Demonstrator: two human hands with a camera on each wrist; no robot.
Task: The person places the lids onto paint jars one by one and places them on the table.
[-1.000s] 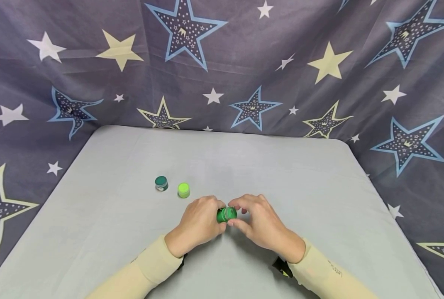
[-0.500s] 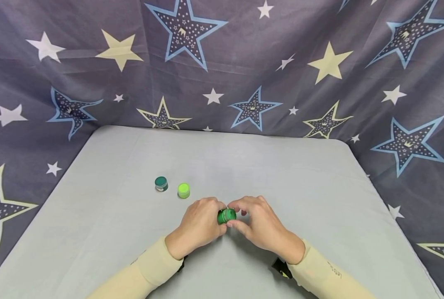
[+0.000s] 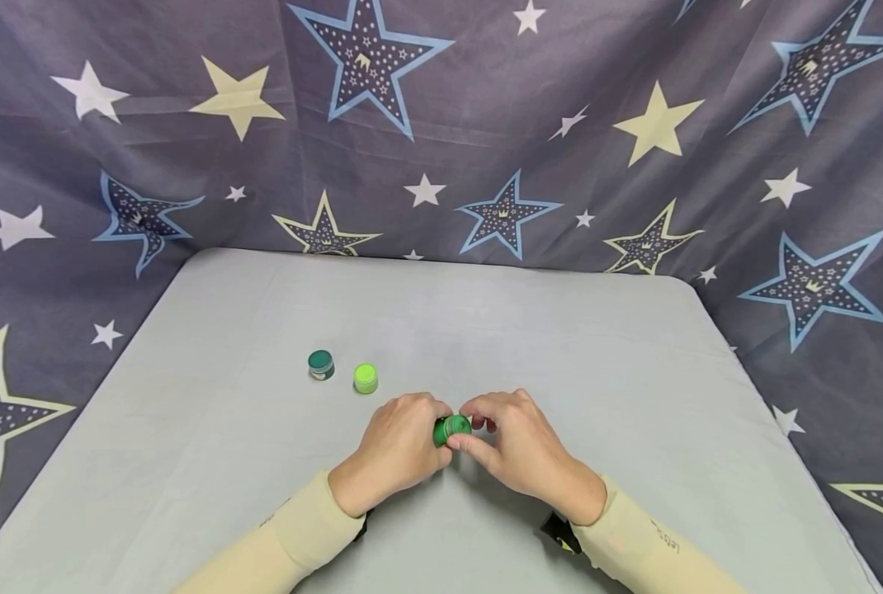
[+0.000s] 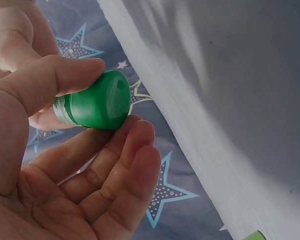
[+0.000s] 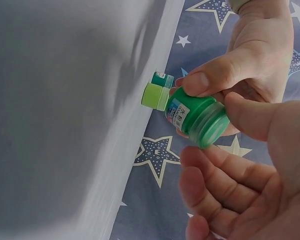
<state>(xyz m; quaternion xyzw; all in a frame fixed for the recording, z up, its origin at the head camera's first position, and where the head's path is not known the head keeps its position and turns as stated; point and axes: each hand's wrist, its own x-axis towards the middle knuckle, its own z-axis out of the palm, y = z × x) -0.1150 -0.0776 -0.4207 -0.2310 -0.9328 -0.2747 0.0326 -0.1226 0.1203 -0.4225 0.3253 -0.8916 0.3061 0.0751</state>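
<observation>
A small green paint jar (image 3: 452, 428) lies tipped on its side between the hands, over the near middle of the table. My left hand (image 3: 399, 435) grips its body, thumb on one side and fingers on the other. The right wrist view shows the printed label (image 5: 179, 116) beside the left thumb. At the jar's other end, my right hand (image 3: 519, 445) pinches the clear-edged lid (image 5: 211, 129) between thumb and index finger. The remaining right fingers curl loosely away from it. In the left wrist view the smooth green base (image 4: 117, 97) faces the left palm.
Farther back and to the left stand a dark green jar (image 3: 321, 365) and a lime green jar (image 3: 365, 379), both upright and capped. They rest on a table with a light grey cover (image 3: 560, 330). Star-patterned cloth (image 3: 441, 124) hangs behind the table and along its sides.
The right thumb and fingers have shifted slightly round the lid, and the thumb now overlaps its edge. The left hand keeps its grip nearly still. Both other jars stay put.
</observation>
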